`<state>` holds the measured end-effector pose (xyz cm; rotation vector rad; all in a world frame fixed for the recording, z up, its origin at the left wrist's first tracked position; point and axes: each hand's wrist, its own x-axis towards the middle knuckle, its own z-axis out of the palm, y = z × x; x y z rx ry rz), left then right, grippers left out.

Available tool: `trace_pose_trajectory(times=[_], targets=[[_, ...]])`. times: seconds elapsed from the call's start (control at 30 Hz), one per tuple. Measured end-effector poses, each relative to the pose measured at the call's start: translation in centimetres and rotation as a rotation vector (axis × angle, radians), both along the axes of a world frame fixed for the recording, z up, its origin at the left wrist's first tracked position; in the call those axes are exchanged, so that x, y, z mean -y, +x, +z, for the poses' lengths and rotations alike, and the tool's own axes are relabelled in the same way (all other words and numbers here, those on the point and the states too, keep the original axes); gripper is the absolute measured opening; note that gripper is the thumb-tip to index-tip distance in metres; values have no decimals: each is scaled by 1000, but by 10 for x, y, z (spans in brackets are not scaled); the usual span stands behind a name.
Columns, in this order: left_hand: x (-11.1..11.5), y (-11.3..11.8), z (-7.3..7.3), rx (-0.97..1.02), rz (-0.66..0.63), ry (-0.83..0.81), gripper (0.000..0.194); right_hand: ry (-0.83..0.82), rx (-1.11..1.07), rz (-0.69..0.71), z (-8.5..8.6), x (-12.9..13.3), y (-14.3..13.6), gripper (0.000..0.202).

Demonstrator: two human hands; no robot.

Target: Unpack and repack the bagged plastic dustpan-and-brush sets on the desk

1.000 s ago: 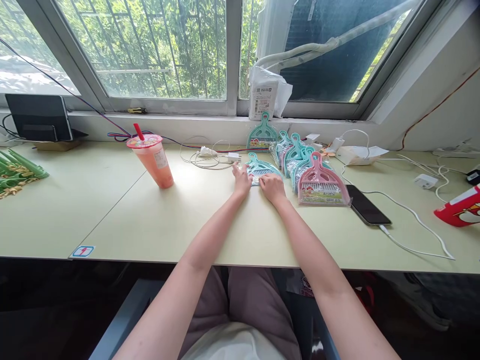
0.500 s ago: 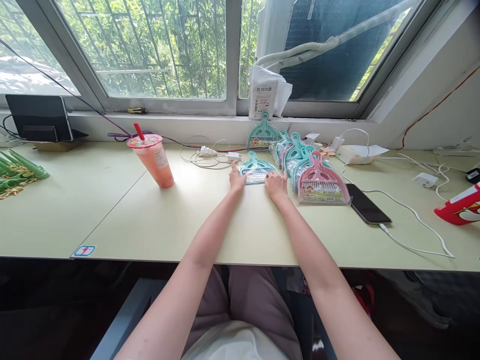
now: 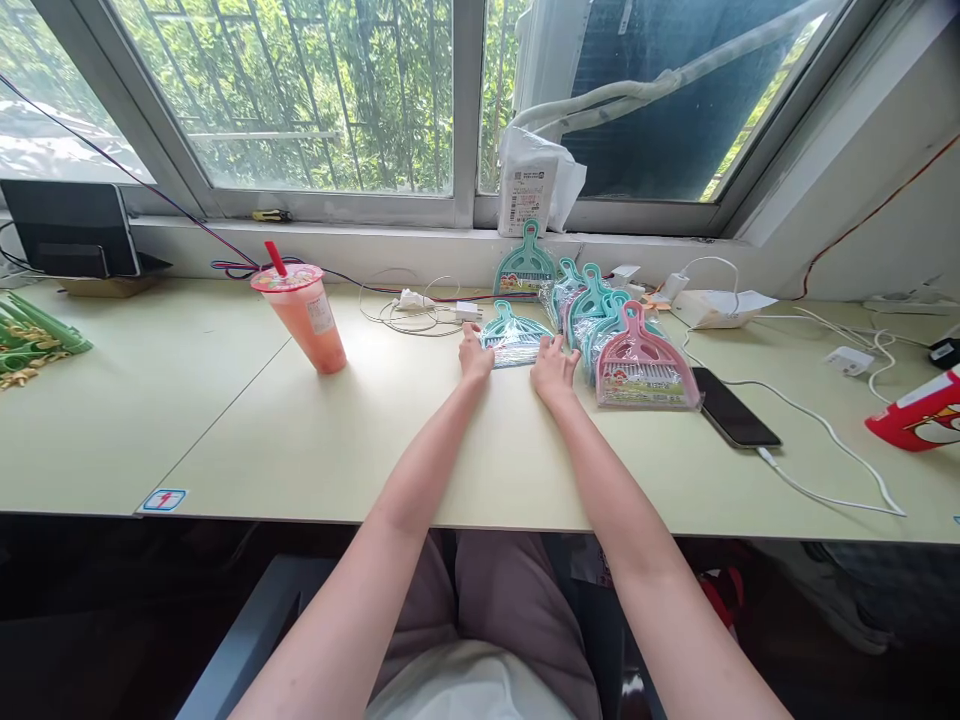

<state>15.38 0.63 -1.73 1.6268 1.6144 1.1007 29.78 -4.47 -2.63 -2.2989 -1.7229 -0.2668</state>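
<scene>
A teal dustpan-and-brush set in clear wrap (image 3: 514, 338) lies on the pale table, between my hands. My left hand (image 3: 475, 355) grips its left edge. At its lower right corner is my right hand (image 3: 553, 368), with its fingers spread and nothing held in them. Just right of that hand, a pink wrapped dustpan set (image 3: 646, 365) leans at the front of a row of teal wrapped sets (image 3: 592, 305). Another teal set (image 3: 525, 268) stands upright behind, against the sill.
A tilted pink drink cup (image 3: 306, 318) stands to the left. White cables and a charger (image 3: 469, 311) lie behind my left hand. On the right are a black phone (image 3: 736, 408) and a red packet (image 3: 919, 415). Green stalks (image 3: 41, 335) lie far left.
My right hand has loosened from the flat teal set, and its fingers have opened. My left hand has stayed at the set's left edge. The view has shifted slightly.
</scene>
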Motion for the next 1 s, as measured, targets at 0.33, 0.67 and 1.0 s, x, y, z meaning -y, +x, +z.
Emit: trace_pose_trajectory(times=[0.33, 0.67, 1.0], targets=[[-2, 2, -8, 0, -26, 59, 56, 32, 14, 47, -6, -2, 4, 51], [0, 3, -13, -120, -61, 90, 48, 4, -86, 131, -3, 11, 6, 49], [-3, 33, -17, -234, -63, 170, 47, -57, -122, 113, -7, 12, 0, 58]])
